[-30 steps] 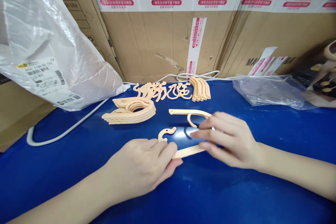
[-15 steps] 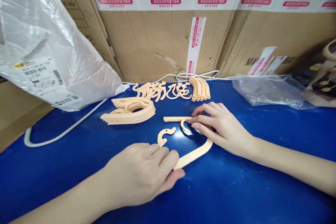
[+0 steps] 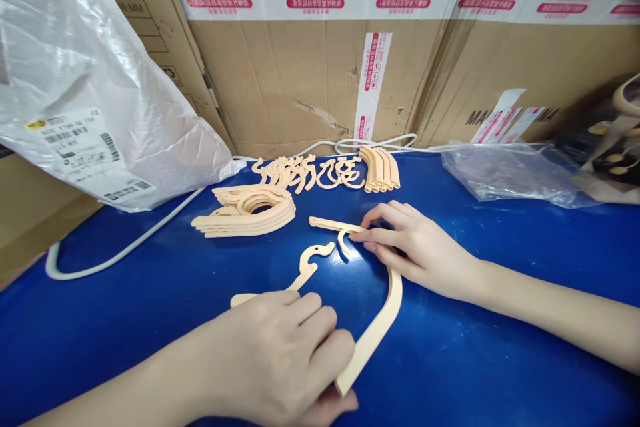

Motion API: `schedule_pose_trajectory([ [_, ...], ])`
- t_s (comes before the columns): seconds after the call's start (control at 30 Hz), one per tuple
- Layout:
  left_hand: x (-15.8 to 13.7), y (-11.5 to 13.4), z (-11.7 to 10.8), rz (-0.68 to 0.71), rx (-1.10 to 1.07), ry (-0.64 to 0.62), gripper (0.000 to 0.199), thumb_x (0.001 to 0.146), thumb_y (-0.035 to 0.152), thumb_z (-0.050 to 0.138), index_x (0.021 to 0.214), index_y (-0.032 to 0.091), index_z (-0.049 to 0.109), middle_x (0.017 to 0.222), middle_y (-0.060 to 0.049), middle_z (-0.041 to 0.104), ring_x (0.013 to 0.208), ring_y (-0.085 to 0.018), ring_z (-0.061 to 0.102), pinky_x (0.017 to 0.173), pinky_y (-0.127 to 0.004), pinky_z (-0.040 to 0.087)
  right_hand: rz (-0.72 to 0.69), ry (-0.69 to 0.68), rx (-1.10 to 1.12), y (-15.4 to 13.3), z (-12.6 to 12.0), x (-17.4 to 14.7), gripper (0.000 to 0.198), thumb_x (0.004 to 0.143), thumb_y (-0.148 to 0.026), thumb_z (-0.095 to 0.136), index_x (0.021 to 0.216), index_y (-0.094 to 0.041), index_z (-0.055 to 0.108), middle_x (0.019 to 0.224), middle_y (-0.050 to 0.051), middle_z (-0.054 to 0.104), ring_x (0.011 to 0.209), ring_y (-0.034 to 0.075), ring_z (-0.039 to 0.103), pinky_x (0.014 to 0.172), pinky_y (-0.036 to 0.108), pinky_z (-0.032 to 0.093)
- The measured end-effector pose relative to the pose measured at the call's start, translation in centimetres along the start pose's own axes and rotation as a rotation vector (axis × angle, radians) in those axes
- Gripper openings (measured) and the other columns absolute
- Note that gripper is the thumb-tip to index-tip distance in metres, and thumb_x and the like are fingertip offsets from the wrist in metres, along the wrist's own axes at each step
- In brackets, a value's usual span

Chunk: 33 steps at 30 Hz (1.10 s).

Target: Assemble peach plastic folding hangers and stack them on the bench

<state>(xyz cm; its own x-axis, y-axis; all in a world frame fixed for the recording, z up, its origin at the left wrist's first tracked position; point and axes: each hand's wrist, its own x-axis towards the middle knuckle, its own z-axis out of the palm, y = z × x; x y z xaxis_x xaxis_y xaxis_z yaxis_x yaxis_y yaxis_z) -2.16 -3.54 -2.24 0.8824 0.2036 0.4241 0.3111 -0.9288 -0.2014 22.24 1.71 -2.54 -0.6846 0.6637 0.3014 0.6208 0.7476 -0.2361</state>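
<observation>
A beige plastic folding clothes hanger (image 3: 373, 337) is between my two hands, just above or on the blue table. My left hand (image 3: 273, 357) is closed on the lower end of its long curved arm, thumb beneath. At the other end, my right hand (image 3: 407, 243) pinches the hanger near its joint, where a straight bar and a small curved hook (image 3: 344, 242) stick out to the left. The joint itself is hidden by the fingers. Behind my left hand lies another beige hanger piece with a hook (image 3: 309, 263), its middle partly covered by the hand.
Beyond my hands are a stack of folded hangers (image 3: 245, 217), a row of loose hooks (image 3: 295, 173) and several curved arms (image 3: 383, 170). A white cable (image 3: 135, 250), a white plastic bag (image 3: 100, 80), clear plastic (image 3: 515, 173) and cardboard boxes (image 3: 300, 73) surround the blue table (image 3: 475, 360).
My left hand has pulled the hanger's long arm down towards me, so it slants more steeply. The straight bar tilts slightly, and the lying piece behind the left hand is more exposed.
</observation>
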Motion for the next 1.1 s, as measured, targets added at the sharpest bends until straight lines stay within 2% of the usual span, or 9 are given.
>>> schedule_pose_trajectory([
  [0.1,0.1,-0.4,-0.1,0.009,0.011,-0.020,0.024,0.091,0.016,0.037,0.070,0.018,0.050,0.061,-0.001,0.050,0.056,-0.017,0.047,0.050,-0.030,0.036,0.014,-0.001,0.039,0.0,0.0,-0.1,0.031,0.095,-0.021,0.041,0.112,-0.018,0.067,0.102,0.009,0.056,0.092,0.019,0.051,0.082,0.034,0.044],
  [0.2,0.2,-0.8,0.1,-0.021,0.038,-0.033,0.021,0.091,0.009,0.037,0.079,0.015,0.054,0.078,-0.006,0.061,0.077,-0.021,0.056,0.070,-0.033,0.044,0.034,0.002,0.044,0.0,0.0,-0.1,0.031,0.095,-0.022,0.042,0.113,-0.018,0.067,0.099,0.009,0.054,0.089,0.018,0.052,0.079,0.033,0.046],
  [0.33,0.2,-1.2,0.5,-0.056,0.082,-0.011,0.009,0.088,0.010,0.051,0.095,0.011,0.056,0.109,-0.010,0.063,0.103,-0.026,0.056,0.091,-0.037,0.041,0.032,-0.007,0.023,0.0,0.1,0.0,0.031,0.095,-0.025,0.042,0.114,-0.018,0.066,0.097,0.008,0.053,0.088,0.018,0.053,0.077,0.033,0.046],
  [0.43,0.3,-1.5,0.5,-0.101,0.082,-0.013,0.013,0.091,0.017,0.051,0.101,0.011,0.056,0.104,-0.010,0.064,0.099,-0.025,0.058,0.083,-0.035,0.044,0.029,-0.015,0.013,0.0,0.1,-0.1,0.031,0.096,-0.026,0.042,0.115,-0.018,0.065,0.096,0.008,0.053,0.087,0.018,0.054,0.076,0.032,0.046],
  [0.53,0.2,-1.7,0.4,-0.131,0.103,-0.019,0.016,0.093,0.025,0.049,0.100,0.012,0.055,0.080,-0.005,0.062,0.072,-0.020,0.059,0.058,-0.031,0.042,0.048,-0.030,0.025,0.0,0.2,-0.2,0.031,0.096,-0.027,0.041,0.116,-0.019,0.064,0.094,0.006,0.053,0.081,0.016,0.055,0.072,0.029,0.046],
  [0.63,0.1,-1.8,0.2,-0.139,0.103,-0.024,0.014,0.095,0.025,0.048,0.097,0.013,0.054,0.068,0.001,0.057,0.057,-0.015,0.054,0.049,-0.028,0.037,0.063,-0.059,0.030,0.0,0.2,-0.2,0.032,0.097,-0.028,0.039,0.117,-0.019,0.063,0.087,0.003,0.053,0.074,0.013,0.055,0.066,0.026,0.045],
  [0.7,0.0,-1.7,0.2,-0.127,0.070,-0.058,0.013,0.096,0.018,0.043,0.099,0.015,0.055,0.068,0.002,0.057,0.055,-0.013,0.053,0.049,-0.027,0.037,0.064,-0.067,0.018,0.0,0.2,-0.2,0.032,0.097,-0.029,0.039,0.118,-0.020,0.062,0.084,0.002,0.053,0.071,0.013,0.055,0.063,0.025,0.043],
  [0.83,0.3,-1.7,0.0,-0.119,-0.022,-0.169,0.031,0.096,0.006,0.029,0.099,0.017,0.058,0.075,0.000,0.057,0.067,-0.015,0.056,0.057,-0.026,0.042,0.071,-0.062,-0.005,-0.1,0.2,-0.2,0.033,0.098,-0.028,0.039,0.123,-0.022,0.059,0.083,0.001,0.054,0.069,0.012,0.056,0.061,0.024,0.042],
  [1.1,0.4,-1.7,0.1,-0.156,-0.222,-0.238,0.032,0.097,0.009,0.031,0.115,0.017,0.056,0.098,-0.005,0.061,0.090,-0.018,0.055,0.083,-0.032,0.046,0.077,-0.060,-0.032,-0.1,0.3,-0.3,0.033,0.098,-0.029,0.037,0.121,-0.021,0.060,0.084,0.001,0.055,0.070,0.013,0.056,0.062,0.024,0.042],
])
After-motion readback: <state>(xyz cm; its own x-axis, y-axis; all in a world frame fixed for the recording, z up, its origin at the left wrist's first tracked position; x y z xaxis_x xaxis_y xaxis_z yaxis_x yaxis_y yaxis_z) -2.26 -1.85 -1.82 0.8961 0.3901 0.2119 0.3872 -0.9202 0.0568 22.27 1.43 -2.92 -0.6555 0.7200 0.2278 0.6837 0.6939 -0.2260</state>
